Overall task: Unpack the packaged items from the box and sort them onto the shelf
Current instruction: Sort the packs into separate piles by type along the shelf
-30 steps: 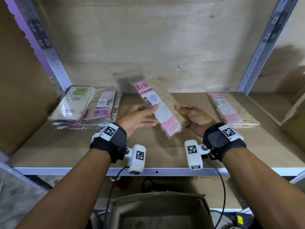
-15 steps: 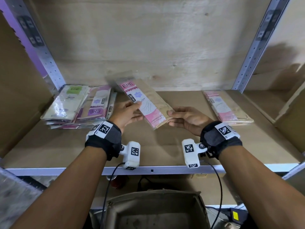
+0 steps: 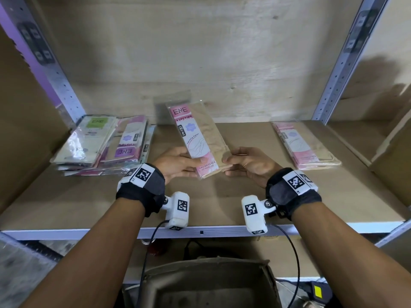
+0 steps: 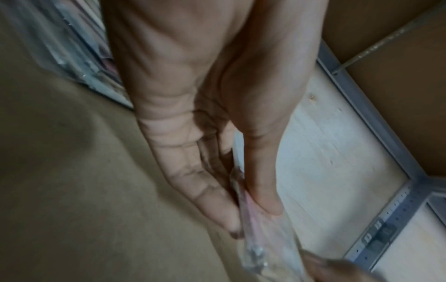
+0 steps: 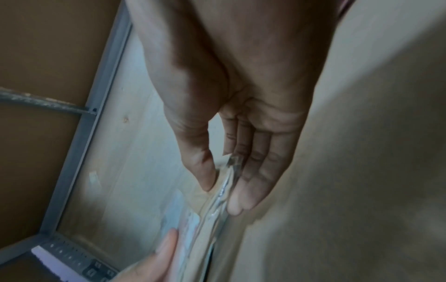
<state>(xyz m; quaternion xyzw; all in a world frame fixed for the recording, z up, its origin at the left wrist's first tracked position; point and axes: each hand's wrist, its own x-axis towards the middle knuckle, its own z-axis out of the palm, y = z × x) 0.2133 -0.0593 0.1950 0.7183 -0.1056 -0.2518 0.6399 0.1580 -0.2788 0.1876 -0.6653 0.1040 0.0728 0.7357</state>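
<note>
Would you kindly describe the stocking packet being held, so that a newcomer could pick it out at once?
Look at the brown shelf board between the grey uprights. Above its middle, the left hand and right hand pinch the near end of one pink ENE stocking packet. Unlike the pile on the left and the pink packet lying on the right, it is lifted off the board and tilted up.

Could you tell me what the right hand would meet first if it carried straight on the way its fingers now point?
The right hand points leftward, its grip on the pink stocking packet. Straight on, beyond that packet, it would probably meet the left hand pinching the opposite edge; depth looks similar, though that is uncertain.
</note>
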